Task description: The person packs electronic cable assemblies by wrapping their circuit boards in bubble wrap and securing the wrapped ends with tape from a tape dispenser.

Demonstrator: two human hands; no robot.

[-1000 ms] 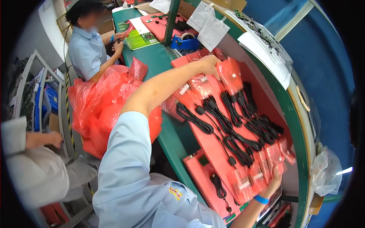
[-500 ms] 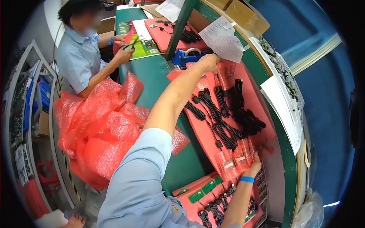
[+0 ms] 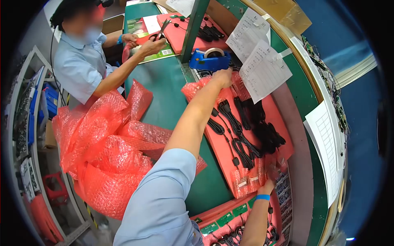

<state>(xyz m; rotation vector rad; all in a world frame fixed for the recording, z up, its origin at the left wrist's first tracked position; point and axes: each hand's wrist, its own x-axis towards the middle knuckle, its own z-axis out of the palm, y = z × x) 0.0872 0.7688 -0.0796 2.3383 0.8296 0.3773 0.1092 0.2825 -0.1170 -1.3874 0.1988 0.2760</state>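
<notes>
A pink foam tray (image 3: 221, 153) carries black coiled cables (image 3: 242, 135) and parts wrapped in red bubble wrap (image 3: 246, 180) at both ends. At its far end, my left hand (image 3: 223, 78) is closed on the edge beside a bubble-wrapped bundle, its fingertips hidden. My right hand (image 3: 269, 182), with a blue band at the wrist, holds the near end beside the wrapped parts; motion smears its fingers. Below this end lies another pink tray (image 3: 201, 215) with green circuit boards (image 3: 225, 218) and more cables.
A heap of red bubble wrap (image 3: 106, 151) lies at the left. Across the green bench (image 3: 160, 90), a co-worker (image 3: 84, 61) holds scissors (image 3: 159, 33). A blue tape dispenser (image 3: 209, 60) stands beyond my left hand. Paper sheets (image 3: 260, 61) hang by a green post (image 3: 195, 30).
My view has shifted, and both hands remain at the tray's two ends. The co-worker's scissors have swung to point upward. More of the hanging papers and tape dispenser shows.
</notes>
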